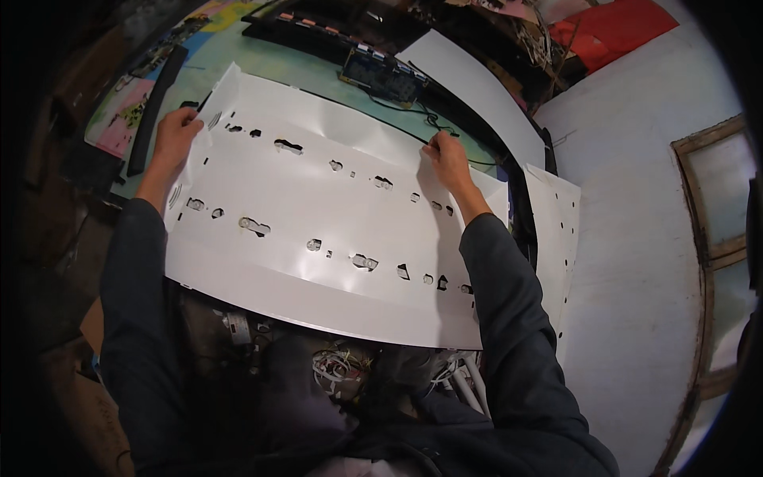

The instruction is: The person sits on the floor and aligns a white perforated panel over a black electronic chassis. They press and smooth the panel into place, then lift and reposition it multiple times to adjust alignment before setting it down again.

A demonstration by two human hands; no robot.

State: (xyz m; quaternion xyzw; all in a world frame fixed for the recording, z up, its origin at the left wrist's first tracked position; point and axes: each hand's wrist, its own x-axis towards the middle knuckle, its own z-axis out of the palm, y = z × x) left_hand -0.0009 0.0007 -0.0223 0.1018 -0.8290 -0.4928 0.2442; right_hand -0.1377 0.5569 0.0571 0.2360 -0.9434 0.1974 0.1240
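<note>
A large white reflector sheet (318,215) with two rows of torn or cut-out holes lies across the work surface before me, its borders bent upward. Pale round bits show through some of the holes. My left hand (176,137) is closed at the sheet's left side, near its far corner, thumb and fingers pinched together. At the far edge, right of the middle, my right hand (447,159) pinches the sheet with bent fingers; the fingertips are partly hidden. What lies beneath the sheet is mostly covered.
Behind the sheet are a circuit board (383,77) and black cables (429,119) on a greenish surface (314,62). A dark strip (157,111) lies at the left. Another white panel (469,71) stands behind. Tangled wires (338,367) are below the near edge; a wood-framed window (719,238) is right.
</note>
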